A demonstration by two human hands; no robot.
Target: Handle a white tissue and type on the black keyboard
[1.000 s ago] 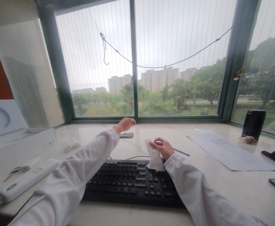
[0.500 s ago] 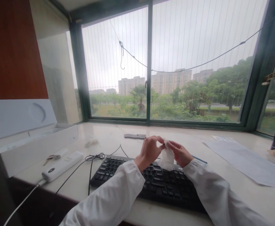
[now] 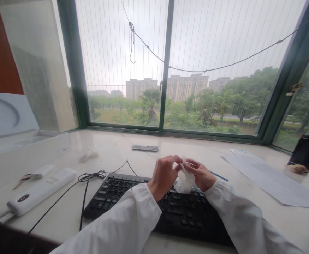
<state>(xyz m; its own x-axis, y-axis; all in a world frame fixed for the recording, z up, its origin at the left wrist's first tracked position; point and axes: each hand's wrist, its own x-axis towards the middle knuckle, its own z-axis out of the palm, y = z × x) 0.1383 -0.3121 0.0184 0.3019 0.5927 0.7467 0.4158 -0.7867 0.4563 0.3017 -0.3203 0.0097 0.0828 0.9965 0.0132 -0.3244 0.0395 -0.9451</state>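
Above the black keyboard (image 3: 112,193), my left hand (image 3: 164,175) and my right hand (image 3: 201,175) pinch a thin white tissue (image 3: 184,182) between them. Its small top end sticks up over the fingertips, while the crumpled lower part hangs down in front of the keys. Fingers of both hands are closed on it and nearly meet. Beside my right hand, a thin blue stick, perhaps a pen (image 3: 220,176), lies on the tabletop. White sleeves cover both wrists and part of the keyboard.
On the left are a power strip (image 3: 44,190), keys (image 3: 27,179), a black cable (image 3: 92,175) and an opened white box (image 3: 52,146). A grey jointed strip (image 3: 145,148) lies behind my hands. Paper sheets (image 3: 273,180) and a black upright object (image 3: 306,152) are right, before the window.
The view has shifted, so the box and power strip sit further left. My hands have drawn closer together, and the tissue's top end now rises above my fingers.
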